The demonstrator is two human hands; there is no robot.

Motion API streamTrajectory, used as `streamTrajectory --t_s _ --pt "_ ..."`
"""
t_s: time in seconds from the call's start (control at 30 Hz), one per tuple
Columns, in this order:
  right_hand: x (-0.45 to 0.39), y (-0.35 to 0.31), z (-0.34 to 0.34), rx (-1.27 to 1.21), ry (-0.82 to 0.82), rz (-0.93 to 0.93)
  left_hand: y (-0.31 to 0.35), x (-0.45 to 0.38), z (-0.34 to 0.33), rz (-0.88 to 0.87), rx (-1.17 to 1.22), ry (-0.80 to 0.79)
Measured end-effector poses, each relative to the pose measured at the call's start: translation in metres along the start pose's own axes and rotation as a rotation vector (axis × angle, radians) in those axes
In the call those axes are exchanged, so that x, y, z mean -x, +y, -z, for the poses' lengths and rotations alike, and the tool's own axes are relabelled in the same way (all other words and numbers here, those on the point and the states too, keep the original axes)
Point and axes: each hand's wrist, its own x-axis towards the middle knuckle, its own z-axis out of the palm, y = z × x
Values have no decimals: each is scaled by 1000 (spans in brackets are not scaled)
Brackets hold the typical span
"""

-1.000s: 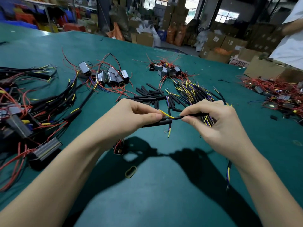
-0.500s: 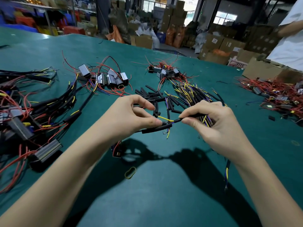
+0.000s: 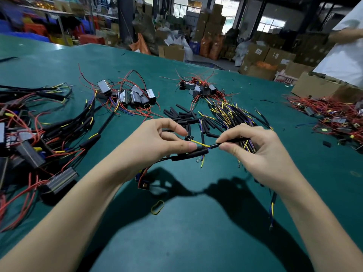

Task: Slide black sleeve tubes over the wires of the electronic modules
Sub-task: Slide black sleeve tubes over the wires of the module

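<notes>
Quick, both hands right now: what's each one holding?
Left hand: pinching the black sleeve tube and yellow wire.
Right hand: pinching the thin black cable.

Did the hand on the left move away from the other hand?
Yes. The left hand pulled back leftward, baring more yellow wire between it and the right hand, judged against the loose black tube pile behind.

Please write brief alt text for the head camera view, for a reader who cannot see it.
Above a green table, the left hand pinches a black sleeve tube while the right hand pinches a thin black cable; a yellow wire spans the gap. Loose black sleeve tubes and wired electronic modules lie behind.
</notes>
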Motion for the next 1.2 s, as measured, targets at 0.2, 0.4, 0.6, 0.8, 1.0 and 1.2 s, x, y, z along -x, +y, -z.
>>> streamTrajectory --t_s 0.2,0.4,0.6,0.8,1.0,1.2 --pt "1 0 -2 2 -3 -22 -2 -1 -4 -29 -12 33" --pt "1 -2 -1 -13 1 -57 -3 -1 -8 -95 -56 65" --pt "2 1 -1 -32 32 -113 -2 1 16 34 -249 -94" --pt "3 6 -2 -25 49 -149 -12 -3 11 20 -187 -43" --pt "2 6 -7 -3 65 -177 -9 -1 4 -19 -216 23" --pt "-22 -18 -7 -31 202 -24 -14 25 29 -47 -569 -72"
